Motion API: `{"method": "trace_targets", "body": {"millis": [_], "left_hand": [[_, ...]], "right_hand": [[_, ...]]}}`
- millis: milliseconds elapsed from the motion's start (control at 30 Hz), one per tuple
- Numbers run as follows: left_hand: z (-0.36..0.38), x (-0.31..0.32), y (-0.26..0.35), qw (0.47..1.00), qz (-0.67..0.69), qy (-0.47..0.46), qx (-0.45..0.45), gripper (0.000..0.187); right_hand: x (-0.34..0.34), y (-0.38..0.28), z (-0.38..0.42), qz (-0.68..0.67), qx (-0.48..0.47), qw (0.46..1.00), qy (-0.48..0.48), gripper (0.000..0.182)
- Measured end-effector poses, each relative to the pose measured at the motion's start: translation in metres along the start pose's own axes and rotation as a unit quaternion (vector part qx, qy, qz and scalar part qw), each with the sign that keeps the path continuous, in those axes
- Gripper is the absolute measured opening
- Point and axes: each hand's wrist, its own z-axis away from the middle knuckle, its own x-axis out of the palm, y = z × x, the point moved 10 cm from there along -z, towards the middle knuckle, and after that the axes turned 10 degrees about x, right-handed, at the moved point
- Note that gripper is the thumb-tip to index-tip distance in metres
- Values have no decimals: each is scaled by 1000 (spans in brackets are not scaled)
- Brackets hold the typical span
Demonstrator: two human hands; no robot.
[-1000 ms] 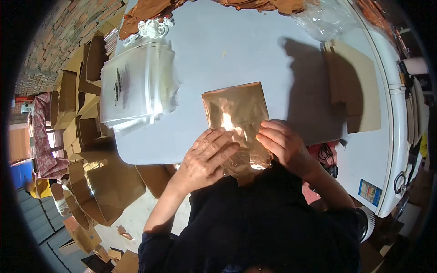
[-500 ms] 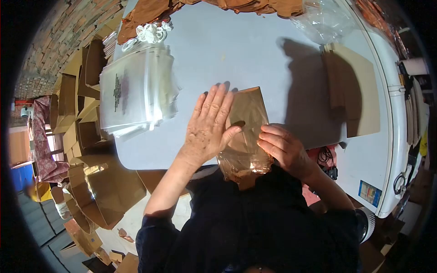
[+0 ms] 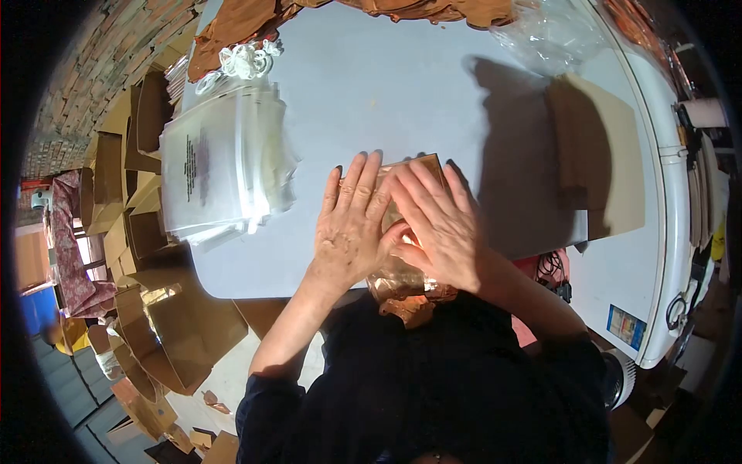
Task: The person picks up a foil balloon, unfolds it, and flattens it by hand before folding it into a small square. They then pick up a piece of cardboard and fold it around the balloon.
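A clear plastic bag with a flat brown piece in it (image 3: 400, 284) lies at the near edge of the pale table, partly covered by my hands. Over its left side my left hand (image 3: 345, 228) rests flat, fingers stretched out. My right hand (image 3: 442, 232) lies palm down across the bag's middle and right side, its fingers spread. The fingertips of the right hand reach close to those of the left. Brown crumpled material (image 3: 408, 309) shows at the bag's near end, against my dark clothing.
Left on the table (image 3: 371, 93) is a stack of clear printed bags (image 3: 220, 166), with white cords (image 3: 246, 60) behind it. Brown fabric (image 3: 232, 27) lines the far edge. Loose clear plastic (image 3: 545, 39) and cardboard sheets (image 3: 610, 162) are at right. Cardboard boxes (image 3: 197, 329) stand lower left.
My right hand has moved from the bag's right edge up and left onto its face, with its fingers now spread flat. My left hand stays nearly in place.
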Motion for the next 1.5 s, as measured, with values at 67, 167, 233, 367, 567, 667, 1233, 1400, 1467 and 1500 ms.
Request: {"method": "trace_targets", "body": {"millis": [67,167,233,367,567,667,1233,1400,1467,1500], "left_hand": [[0,2,0,1000,-1,0,1,74],[-1,1,0,1000,3,3,2,73],[-2,-1,1,1000,8,-2,-1,72],[-1,1,-2,1000,15,-26,-5,73],[0,3,0,1000,-12,-21,5,73],[0,1,1,1000,-17,-19,11,72],[20,-29,1,994,80,70,29,69],[70,-44,19,990,114,56,68,58],[89,-46,29,990,114,40,72,53],[99,-45,32,990,114,32,75,54]], "right_hand": [[18,7,-4,41,17,998,-36,101],[24,16,-4,67,25,997,-26,116],[25,29,-1,78,38,996,-17,116],[12,42,5,65,56,996,-38,109],[-13,55,33,20,5,999,-46,68],[-20,54,65,-1,-46,995,-90,64],[-33,9,86,-65,-112,989,74,47],[-29,8,89,-42,-150,981,116,37],[-28,6,89,-15,-154,980,125,33],[-29,4,89,-30,-157,979,130,35]]}}
